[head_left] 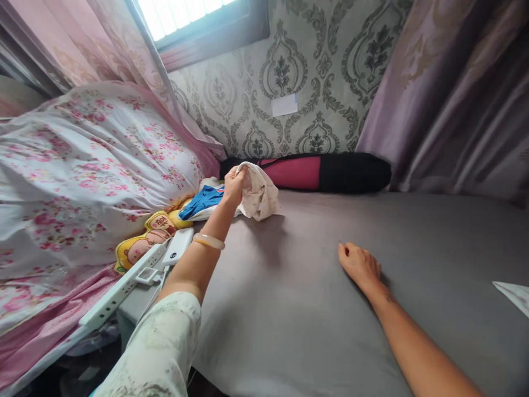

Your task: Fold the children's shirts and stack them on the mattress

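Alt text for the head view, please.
A person's left grip holds a pale, crumpled cloth over a gray sheet, near a long red-and-black bundle. The right grip, over the sheet, shows no object.

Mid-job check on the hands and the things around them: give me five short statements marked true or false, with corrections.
1. The left hand grips a pale cloth. True.
2. The right hand holds the white power strip. False: the strip lies at the picture's left, well away from that hand, where no held object shows.
3. A bangle circles the left forearm. True.
4. The red-and-black bag stands upright. False: it lies lengthwise along the patterned wall.
5. The blue cloth lies to the picture's left of the pale cloth. True.
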The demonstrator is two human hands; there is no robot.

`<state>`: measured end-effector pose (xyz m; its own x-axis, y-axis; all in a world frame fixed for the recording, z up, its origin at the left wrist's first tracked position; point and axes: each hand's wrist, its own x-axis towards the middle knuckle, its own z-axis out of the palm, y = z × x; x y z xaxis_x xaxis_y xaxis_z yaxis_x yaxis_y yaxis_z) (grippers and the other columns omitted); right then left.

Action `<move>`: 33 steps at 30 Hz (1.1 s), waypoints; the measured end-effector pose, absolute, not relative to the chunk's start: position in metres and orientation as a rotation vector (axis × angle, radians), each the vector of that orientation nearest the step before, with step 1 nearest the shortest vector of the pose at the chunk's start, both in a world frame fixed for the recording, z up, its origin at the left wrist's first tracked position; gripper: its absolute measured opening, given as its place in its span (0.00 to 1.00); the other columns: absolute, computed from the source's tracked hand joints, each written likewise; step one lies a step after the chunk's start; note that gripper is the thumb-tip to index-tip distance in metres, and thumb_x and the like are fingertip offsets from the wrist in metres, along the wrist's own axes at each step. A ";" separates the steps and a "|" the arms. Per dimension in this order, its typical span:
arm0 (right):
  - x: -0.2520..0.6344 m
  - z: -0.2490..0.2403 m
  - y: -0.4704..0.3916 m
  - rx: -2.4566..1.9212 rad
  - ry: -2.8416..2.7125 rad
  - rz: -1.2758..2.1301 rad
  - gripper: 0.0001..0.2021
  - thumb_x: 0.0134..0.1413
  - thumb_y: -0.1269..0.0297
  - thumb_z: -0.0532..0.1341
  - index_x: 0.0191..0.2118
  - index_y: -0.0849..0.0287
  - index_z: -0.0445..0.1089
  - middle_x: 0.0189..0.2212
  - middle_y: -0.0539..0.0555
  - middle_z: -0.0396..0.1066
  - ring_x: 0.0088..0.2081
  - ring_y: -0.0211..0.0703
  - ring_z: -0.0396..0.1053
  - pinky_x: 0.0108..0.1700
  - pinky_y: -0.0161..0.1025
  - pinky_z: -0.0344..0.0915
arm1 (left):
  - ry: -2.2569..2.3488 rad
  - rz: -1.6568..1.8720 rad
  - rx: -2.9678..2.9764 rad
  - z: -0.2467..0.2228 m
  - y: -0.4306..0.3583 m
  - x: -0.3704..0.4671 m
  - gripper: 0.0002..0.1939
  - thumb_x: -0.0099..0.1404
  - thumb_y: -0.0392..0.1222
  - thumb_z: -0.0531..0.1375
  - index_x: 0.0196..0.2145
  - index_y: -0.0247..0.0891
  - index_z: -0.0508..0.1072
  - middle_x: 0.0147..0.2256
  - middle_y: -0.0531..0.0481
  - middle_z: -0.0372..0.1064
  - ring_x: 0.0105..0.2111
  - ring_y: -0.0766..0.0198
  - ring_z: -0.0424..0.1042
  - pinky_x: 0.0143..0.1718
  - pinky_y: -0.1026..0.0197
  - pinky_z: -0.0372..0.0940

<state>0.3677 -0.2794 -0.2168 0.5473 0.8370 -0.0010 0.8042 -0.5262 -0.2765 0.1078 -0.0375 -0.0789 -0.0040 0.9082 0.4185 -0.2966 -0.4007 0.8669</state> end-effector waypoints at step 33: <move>0.394 -0.174 -0.279 -1.392 -0.908 0.422 0.16 0.54 0.49 0.58 0.36 0.58 0.70 0.34 0.52 0.74 0.38 0.44 0.70 0.43 0.41 0.68 | 0.560 0.993 1.340 -0.129 -0.190 0.243 0.12 0.49 0.42 0.66 0.32 0.36 0.75 0.29 0.52 0.72 0.29 0.66 0.69 0.30 0.66 0.61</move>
